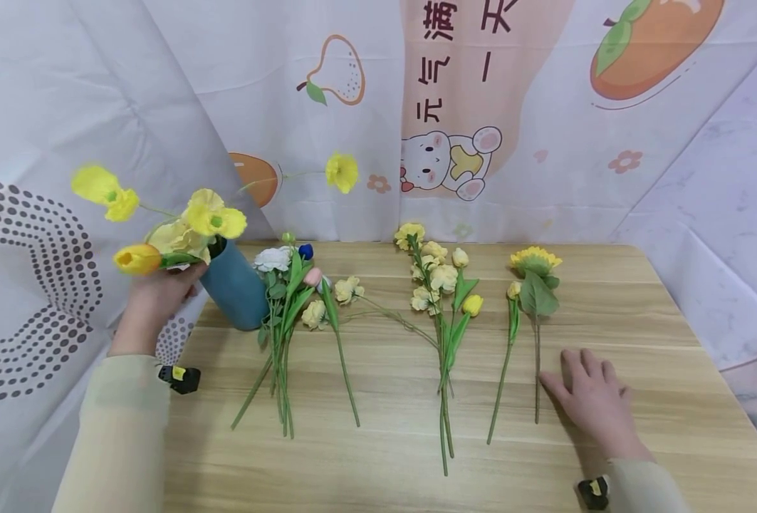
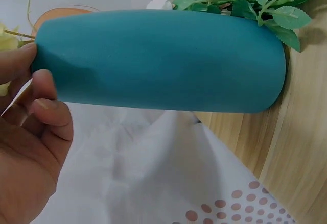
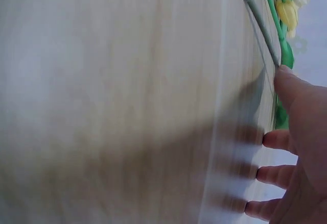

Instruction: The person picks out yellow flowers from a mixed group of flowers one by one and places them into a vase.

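Note:
At the table's left back, a blue-teal vase stands holding yellow flowers and an orange-yellow tulip. The left hand is at its mouth; in the left wrist view the fingers of that hand curl at the rim of the vase. The right hand rests on the table with fingers spread, its thumb by the stem of a sunflower. In the right wrist view the thumb of the right hand meets the stem.
Left of centre lie a bunch of stems with a white flower and a pink tulip. Cream flowers with a yellow tulip lie mid-table. A single yellow bud lies beside the sunflower. A printed curtain hangs behind.

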A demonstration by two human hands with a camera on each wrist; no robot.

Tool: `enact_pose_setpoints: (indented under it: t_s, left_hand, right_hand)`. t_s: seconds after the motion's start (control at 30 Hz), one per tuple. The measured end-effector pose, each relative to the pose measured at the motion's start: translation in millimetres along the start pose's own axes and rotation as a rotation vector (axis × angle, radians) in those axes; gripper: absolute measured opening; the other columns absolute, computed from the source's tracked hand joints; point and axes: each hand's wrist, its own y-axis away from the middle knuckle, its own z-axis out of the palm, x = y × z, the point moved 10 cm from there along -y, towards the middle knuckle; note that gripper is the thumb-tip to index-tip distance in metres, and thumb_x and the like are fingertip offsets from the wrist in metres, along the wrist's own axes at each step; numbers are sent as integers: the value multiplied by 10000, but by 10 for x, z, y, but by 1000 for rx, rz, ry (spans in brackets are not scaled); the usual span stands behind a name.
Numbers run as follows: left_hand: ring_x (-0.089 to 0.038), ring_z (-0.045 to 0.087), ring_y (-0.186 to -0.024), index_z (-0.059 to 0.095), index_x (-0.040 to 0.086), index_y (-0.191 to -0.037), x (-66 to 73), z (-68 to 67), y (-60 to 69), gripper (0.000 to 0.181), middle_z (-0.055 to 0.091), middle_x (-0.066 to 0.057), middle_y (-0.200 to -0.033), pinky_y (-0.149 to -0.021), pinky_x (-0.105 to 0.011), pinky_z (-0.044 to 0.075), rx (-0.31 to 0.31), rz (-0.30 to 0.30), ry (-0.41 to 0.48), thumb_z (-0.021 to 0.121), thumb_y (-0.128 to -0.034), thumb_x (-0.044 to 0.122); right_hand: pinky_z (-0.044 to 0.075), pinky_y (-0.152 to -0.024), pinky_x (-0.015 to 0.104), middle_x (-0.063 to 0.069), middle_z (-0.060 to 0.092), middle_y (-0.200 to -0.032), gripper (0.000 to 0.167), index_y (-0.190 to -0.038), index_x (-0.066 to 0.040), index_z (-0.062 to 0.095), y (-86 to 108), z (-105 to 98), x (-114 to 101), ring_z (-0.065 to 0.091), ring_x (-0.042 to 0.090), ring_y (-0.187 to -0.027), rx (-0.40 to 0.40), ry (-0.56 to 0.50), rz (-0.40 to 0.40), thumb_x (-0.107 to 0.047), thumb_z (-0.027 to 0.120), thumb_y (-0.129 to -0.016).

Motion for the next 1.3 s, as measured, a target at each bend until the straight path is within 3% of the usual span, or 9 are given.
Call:
enact_pose_setpoints:
  t_s: [0.1,0.23,0.37,0.47,0.63,0.73,0.9,1.13,1.3]
  left_hand:
    - [-313,649,-993,419,-54,-1396,-26,78,-7,538,618,-247,-1109,-889,-401,553,-79,-58,17,590,-1037,308]
    - [-458,337,-1404,218,-52,-1561,28,155,-8,706,340,-320,-1506,-1128,-664,322,-121,-45,91,566,-1047,284]
    - [-482,487,-1198,363,-81,-1432,101,183,7,551,455,-338,-1296,-982,-624,438,-77,37,36,598,-1033,215]
    - [-465,456,-1167,380,-45,-1444,60,177,51,549,393,-317,-1304,-959,-624,421,0,45,15,626,-1019,200]
    - [-272,458,-1197,261,104,-1593,-133,234,212,676,138,-234,-1518,-984,-411,474,83,-28,106,610,-1023,201]
    - [-98,521,-933,230,85,-1566,-182,285,336,671,165,-174,-1488,-766,-145,470,165,-64,187,606,-1012,127]
    - [-92,494,-806,439,-32,-1345,-173,501,558,407,422,-159,-1281,-656,-108,424,302,-104,222,590,-977,55]
    - [-246,592,-829,580,-2,-1280,245,1293,645,307,655,-156,-1078,-692,-316,487,24,-48,139,608,-997,115]
    - [-205,631,-811,674,58,-1202,659,1759,668,254,706,-71,-1000,-705,-367,517,-121,15,53,638,-991,194]
  right_hand:
    - [82,-898,933,398,149,-1575,835,-1543,-29,302,4,-14,49,112,726,-1353,-30,3,9,-658,439,-1012]
    - [95,-882,941,394,151,-1576,841,-1547,-51,300,3,-36,71,110,724,-1351,-47,17,12,-675,446,-1001]
    - [97,-886,940,392,152,-1575,844,-1547,-47,300,-4,-42,71,110,725,-1350,-54,27,12,-677,440,-1002]
    - [105,-889,937,390,155,-1573,847,-1546,-42,302,-7,-49,65,116,721,-1351,-55,35,10,-677,439,-1002]
    - [118,-885,937,388,163,-1570,846,-1543,-40,309,-8,-63,57,127,710,-1352,-55,42,6,-677,442,-1001]
    - [118,-880,940,390,167,-1565,842,-1537,-38,312,-9,-69,63,130,710,-1349,-54,44,6,-674,444,-1002]
    - [116,-882,940,392,164,-1564,845,-1537,-36,306,-7,-73,77,126,716,-1345,-55,47,9,-676,438,-1002]
    - [139,-881,937,389,183,-1556,834,-1530,-59,317,0,-55,71,149,714,-1336,-59,60,7,-684,449,-995]
    - [141,-885,935,383,177,-1565,845,-1533,-62,318,-12,-38,60,144,716,-1337,-63,58,6,-694,450,-989]
